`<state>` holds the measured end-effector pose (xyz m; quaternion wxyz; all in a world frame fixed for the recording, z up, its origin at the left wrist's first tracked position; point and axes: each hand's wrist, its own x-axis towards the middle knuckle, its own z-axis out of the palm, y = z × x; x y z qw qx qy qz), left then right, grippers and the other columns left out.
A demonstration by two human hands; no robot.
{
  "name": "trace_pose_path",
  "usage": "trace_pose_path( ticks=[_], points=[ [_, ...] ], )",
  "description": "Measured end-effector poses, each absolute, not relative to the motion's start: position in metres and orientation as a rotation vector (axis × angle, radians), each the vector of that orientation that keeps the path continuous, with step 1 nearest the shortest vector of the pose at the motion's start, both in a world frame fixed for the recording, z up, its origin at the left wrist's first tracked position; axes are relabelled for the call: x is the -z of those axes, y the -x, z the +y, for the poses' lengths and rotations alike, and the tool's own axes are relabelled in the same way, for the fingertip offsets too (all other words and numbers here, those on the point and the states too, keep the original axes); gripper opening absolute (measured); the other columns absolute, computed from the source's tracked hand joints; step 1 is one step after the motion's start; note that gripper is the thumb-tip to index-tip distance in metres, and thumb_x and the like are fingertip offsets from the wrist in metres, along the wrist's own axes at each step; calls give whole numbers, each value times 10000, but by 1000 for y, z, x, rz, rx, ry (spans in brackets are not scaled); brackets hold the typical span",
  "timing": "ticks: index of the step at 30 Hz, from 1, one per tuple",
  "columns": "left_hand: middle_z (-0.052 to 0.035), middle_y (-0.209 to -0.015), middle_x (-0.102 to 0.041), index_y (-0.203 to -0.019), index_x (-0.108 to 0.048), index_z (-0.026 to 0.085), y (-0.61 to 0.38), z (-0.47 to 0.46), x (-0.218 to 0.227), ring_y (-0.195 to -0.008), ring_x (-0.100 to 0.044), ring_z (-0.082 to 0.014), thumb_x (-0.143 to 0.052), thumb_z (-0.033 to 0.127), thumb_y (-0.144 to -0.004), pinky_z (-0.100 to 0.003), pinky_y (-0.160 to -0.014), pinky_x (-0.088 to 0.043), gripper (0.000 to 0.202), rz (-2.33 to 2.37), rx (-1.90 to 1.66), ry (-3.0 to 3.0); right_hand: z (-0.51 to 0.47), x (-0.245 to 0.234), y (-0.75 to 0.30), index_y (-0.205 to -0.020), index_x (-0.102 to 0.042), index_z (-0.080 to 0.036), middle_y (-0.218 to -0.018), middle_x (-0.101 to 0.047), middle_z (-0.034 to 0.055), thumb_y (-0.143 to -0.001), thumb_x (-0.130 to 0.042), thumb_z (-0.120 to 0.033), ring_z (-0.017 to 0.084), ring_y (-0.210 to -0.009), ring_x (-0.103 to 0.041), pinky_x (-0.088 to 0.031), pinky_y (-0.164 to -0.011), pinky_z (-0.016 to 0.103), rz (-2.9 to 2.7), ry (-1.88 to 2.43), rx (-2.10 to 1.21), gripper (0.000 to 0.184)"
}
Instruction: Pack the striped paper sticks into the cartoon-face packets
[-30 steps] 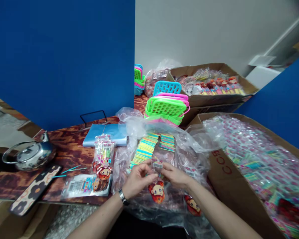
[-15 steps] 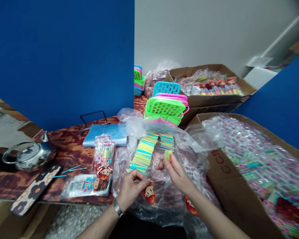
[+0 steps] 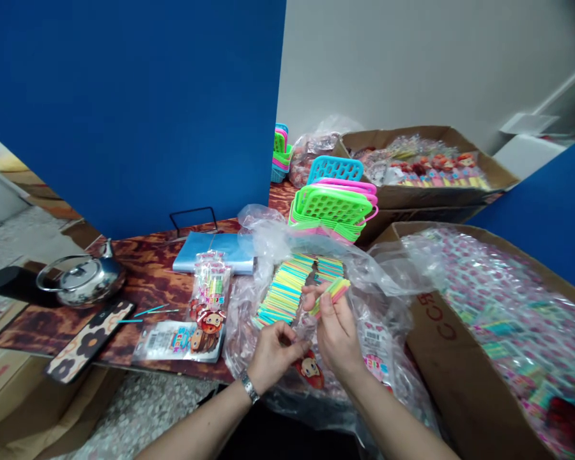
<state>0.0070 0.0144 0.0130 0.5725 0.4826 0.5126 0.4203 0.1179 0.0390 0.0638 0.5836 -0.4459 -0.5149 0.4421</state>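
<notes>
A small bundle of yellow, pink and green sticks [image 3: 334,292] is gripped in my right hand [image 3: 339,332], slanting up from its fingers. My left hand [image 3: 276,352], a metal watch on its wrist, is pinched at a clear packet with a red-haired cartoon head [image 3: 311,370]; its fingertips partly hide the packet's edge. Just beyond both hands, a long row of coloured sticks [image 3: 283,289] lies on a crumpled clear plastic sheet [image 3: 242,322]. A shorter group of sticks [image 3: 329,268] sits to its right. Under my right forearm rests another printed packet [image 3: 374,338].
Stacked plastic baskets [image 3: 334,204] stand behind the sheet. To the right is a cardboard box [image 3: 441,332] full of packets, with another box [image 3: 412,195] behind. On the left are a kettle [image 3: 84,281], a flowered phone case [image 3: 90,342], loose sticks [image 3: 151,310] and filled packets [image 3: 182,340].
My right hand has turned, so the stick bundle now shows more fully, tilted up to the right. The left hand remains pinched by the cartoon packet. The whole view has shifted slightly.
</notes>
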Motion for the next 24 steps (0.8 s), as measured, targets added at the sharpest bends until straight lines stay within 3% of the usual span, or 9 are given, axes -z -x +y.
trace_pose_path(
  ticks=[9,12,18,21,24],
  points=[
    [34,-509,-520,-562,-472,156,-8,15,-10,-481,-443,-84,-724,326,-601,-194,-481,-351,306,1213,-1003,-1111,37,-62,-115,-881,-486,-242,-883,-573,34,-919,-325,-356,177,-1025,-506,-353,-956,389,-1252,1080,-993,200],
    [31,-519,-522,-565,-492,152,-5,16,-10,-494,-455,-86,-703,315,-631,-193,-490,-368,275,1231,-1033,-1183,34,-58,-120,-919,-497,-238,-992,-564,50,-920,-321,-343,185,-1064,-489,-354,-957,380,-1391,1123,-950,205],
    [-17,-670,-627,-695,-615,155,9,20,-15,-584,-559,-120,-643,331,-723,-207,-533,-445,181,1242,-1060,-1456,29,-65,-143,-1199,-437,-228,-1291,-442,95,-902,-355,-350,234,-1209,-392,-325,-1001,415,-1869,1100,-833,331],
    [-42,-741,-672,-771,-656,170,17,22,-21,-684,-609,-154,-620,302,-758,-233,-615,-472,138,1209,-1071,-1651,31,-73,-155,-1274,-373,-231,-1285,-463,93,-894,-381,-326,225,-1200,-418,-343,-1001,400,-1977,1090,-763,392],
    [-61,-794,-692,-822,-667,175,24,23,-24,-753,-626,-173,-596,264,-784,-251,-663,-478,121,1183,-1104,-1732,36,-80,-164,-1201,-445,-237,-1200,-525,89,-885,-402,-272,218,-1144,-474,-394,-954,392,-1988,1088,-633,321]
  ],
)
